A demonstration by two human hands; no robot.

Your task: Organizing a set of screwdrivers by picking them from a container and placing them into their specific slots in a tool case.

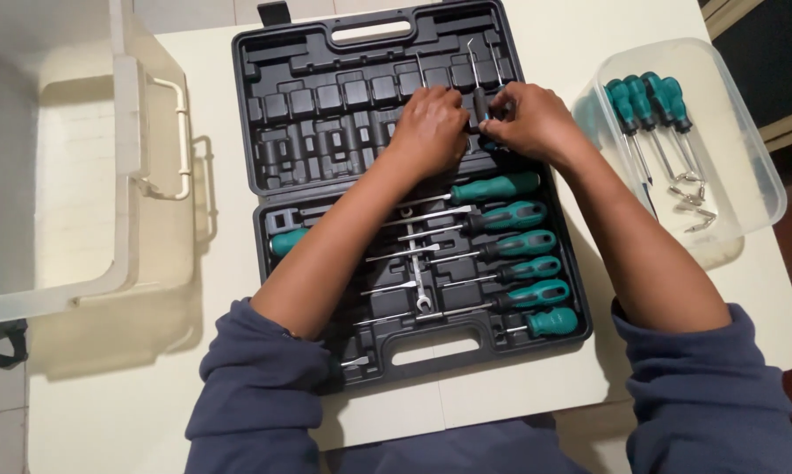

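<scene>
Where moulded plastic case (326, 114) ribs, hands (431, 132) (536, 123) pinch a hooked pick (477, 75).

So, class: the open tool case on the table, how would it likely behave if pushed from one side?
The tool case would probably slide flat rather than tip, since both halves lie open on the table. It looks stiff moulded plastic, so it should move as one piece. The screwdrivers sit in slots, likely adding weight and staying put.

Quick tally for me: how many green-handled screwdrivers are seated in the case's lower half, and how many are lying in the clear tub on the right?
Screwdrivers in the case's lower half: 7, counting one partly under the left forearm
Screwdrivers in the clear tub: 4
Total: 11
</scene>
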